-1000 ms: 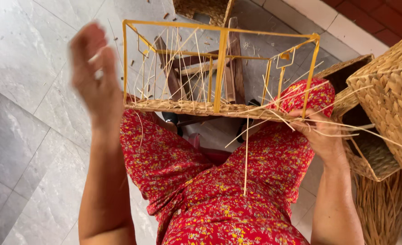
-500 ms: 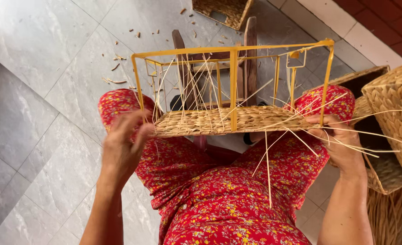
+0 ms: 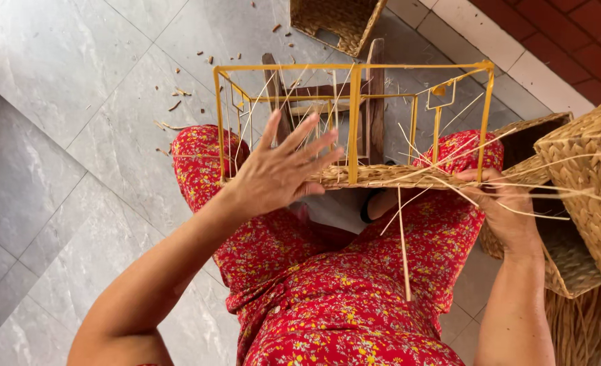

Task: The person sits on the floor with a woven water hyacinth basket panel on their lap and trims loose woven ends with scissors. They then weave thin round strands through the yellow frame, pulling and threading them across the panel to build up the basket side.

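Your left hand [image 3: 280, 173] is spread wide, fingers fanned apart and stretched forward, the palm laid against the near left side of the yellow wire frame [image 3: 353, 122], with the fingertips reaching over the woven band [image 3: 388, 176] that runs along the frame's bottom edge. Your right hand [image 3: 507, 207] grips the opposite end of that band, fingers curled round the frame's lower right corner, though you cannot tell from this angle just how tightly they close. Loose straw strands [image 3: 403, 244] stick out from the weave just beyond your right fingers, some fanning out to the right and one long piece hanging straight down over your lap. The frame itself rests across your knees, between your two hands, with thin strands strung upright inside it. Under both hands lies your red flowered dress [image 3: 341, 298]. Past your left fingertips, seen through the frame, stands a small wooden stool [image 3: 371, 102] on the grey tiled floor [image 3: 63, 102], with bits of straw scattered near it. Beyond that sits a woven basket [image 3: 338, 24], and more finished baskets [image 3: 585, 183] crowd close beside your right hand.
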Demonstrator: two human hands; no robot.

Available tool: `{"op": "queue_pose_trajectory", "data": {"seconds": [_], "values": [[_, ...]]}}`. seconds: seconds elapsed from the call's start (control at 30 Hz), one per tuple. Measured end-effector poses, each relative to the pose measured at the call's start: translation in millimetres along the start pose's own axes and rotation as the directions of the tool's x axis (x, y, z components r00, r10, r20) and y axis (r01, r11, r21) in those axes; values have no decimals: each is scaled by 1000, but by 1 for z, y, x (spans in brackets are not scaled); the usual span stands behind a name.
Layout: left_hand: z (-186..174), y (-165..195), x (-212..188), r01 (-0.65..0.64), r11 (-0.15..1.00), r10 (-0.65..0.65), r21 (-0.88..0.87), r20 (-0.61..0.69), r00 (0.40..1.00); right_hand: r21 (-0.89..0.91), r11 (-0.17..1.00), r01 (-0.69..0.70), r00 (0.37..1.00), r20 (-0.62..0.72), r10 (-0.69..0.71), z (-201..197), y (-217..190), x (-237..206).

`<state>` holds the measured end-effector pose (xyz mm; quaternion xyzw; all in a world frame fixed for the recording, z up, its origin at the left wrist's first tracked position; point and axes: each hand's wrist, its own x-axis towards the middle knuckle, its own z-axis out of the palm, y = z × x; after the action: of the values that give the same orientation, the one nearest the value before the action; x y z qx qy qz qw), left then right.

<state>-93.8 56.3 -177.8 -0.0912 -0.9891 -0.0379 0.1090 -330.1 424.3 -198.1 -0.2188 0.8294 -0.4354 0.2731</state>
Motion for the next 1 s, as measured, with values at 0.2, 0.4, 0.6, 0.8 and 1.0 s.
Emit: {"op": "queue_pose_trajectory", "data": {"seconds": [0.2, 0.4, 0.6, 0.8, 1.0], "values": [[-34, -34, 23, 249, 968, -246, 5, -126, 961, -220, 972, -84, 996, -51, 75, -6, -22, -10], [-89, 11, -33, 443, 721, -608, -532, -178, 774, 78, 995, 57, 958, -285, -32, -55, -49, -79], [-52, 52, -14, 443, 807, -507, -391, -74, 859, 105, 885, 454, 759, 476, -445, 0, -154, -90], [-14, 50, 1, 582, 639, -667, -502, 16, 745, -290, 780, 554, 830, 271, -488, 142, -166, 7], [-27, 45, 0, 469, 338, -767, -816, 50, 640, -250, 892, 377, 921, 200, -333, 160, -178, 32]]}}
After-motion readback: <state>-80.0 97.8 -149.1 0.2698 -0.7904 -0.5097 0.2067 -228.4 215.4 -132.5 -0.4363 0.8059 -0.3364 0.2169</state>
